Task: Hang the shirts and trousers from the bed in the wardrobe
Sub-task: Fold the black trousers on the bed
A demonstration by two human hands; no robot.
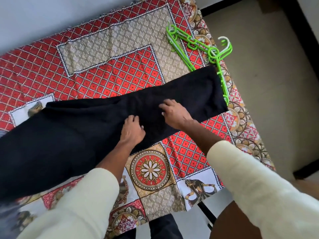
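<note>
Under both hands lies a pair of black trousers (89, 135), spread flat and long across the patterned bedspread (120, 71), running from beyond the left hand (132, 129) out past the right hand (173, 114) to a squared end. The two hands sit close together near the middle of the cloth; the left has its fingers curled into the fabric as if bunching it, while the right rests on top with fingers only loosely bent, and whether it pinches anything I cannot tell. The cloth looks soft, limp and fairly thick, likely light enough to lift one-handed but sure to sag and slide, so the fold at the middle seems the best place to take hold for draping over a bar. Just beyond the right hand, past the trousers' far end, is a heap of green and white hangers (198, 49), one partly tucked under the cloth; their hooks look tangled and may snag when one is pulled free
</note>
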